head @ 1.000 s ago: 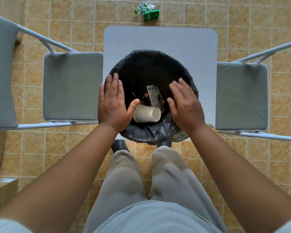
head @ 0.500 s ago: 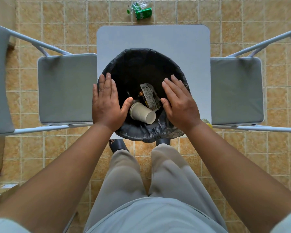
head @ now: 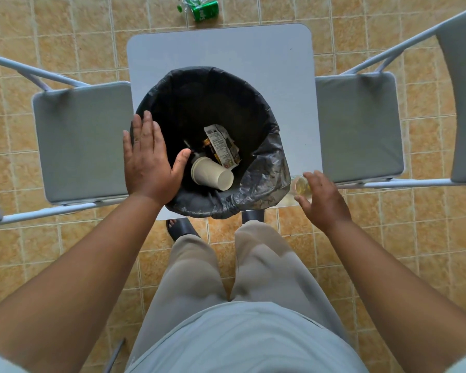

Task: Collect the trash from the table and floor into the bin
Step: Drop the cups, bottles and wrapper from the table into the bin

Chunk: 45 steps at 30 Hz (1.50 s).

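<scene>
Your right hand [head: 324, 201] is half hiding a small clear, yellowish container [head: 301, 187] at the worktop's [head: 226, 49] lower-right corner; whether it is gripping is unclear. It has left the bin [head: 269, 181] rim, where your left hand [head: 145, 164] is still lying flat. A paper cup [head: 211, 174] and a printed wrapper [head: 221, 145] are lying inside the crinkled black liner. A green can [head: 205, 11] is lying on the floor, top centre.

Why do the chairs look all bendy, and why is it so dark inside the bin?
Head view: the wide-angle lens bows straight things near the edges, so the left chair and right chair look curved; same head view: the bin has a black liner and its deep wall sits in shade, though the paper cup inside shows sharply.
</scene>
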Tool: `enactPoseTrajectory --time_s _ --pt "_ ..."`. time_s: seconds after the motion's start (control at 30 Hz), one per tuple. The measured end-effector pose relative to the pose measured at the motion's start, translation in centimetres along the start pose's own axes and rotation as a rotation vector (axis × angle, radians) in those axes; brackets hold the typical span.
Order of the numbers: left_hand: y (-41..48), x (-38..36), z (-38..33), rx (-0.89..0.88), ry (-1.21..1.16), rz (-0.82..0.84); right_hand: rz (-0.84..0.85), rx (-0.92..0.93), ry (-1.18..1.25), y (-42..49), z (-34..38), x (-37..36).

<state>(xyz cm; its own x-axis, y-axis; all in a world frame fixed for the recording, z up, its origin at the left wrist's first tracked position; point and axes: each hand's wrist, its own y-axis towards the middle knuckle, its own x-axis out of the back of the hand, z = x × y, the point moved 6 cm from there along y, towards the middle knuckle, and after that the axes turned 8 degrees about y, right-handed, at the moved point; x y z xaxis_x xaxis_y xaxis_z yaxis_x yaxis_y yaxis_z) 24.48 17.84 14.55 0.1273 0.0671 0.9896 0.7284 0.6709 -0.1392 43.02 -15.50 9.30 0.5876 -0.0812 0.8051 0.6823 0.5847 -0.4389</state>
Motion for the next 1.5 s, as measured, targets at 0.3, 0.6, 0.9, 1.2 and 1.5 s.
enactPoseTrajectory --time_s 0.3,0.6,0.9,1.2,1.5 --pt "0.0 0.1 -0.1 0.004 0.010 0.018 -0.385 -0.001 0.243 1.1 2.1 5.9" --pt "-0.1 0.2 -0.1 0.003 -0.004 0.009 -0.837 0.505 0.595 -2.1 10.5 19.3" --pt "0.0 0.2 0.0 0.001 -0.012 0.011 -0.553 0.594 0.417 0.6 18.6 12.2" --pt "0.0 0.3 -0.1 -0.001 -0.013 0.019 -0.345 0.471 -0.129 5.6 18.0 3.4" --pt "-0.1 0.4 -0.1 0.000 -0.017 0.024 -0.330 0.457 0.130 6.0 16.9 2.8"
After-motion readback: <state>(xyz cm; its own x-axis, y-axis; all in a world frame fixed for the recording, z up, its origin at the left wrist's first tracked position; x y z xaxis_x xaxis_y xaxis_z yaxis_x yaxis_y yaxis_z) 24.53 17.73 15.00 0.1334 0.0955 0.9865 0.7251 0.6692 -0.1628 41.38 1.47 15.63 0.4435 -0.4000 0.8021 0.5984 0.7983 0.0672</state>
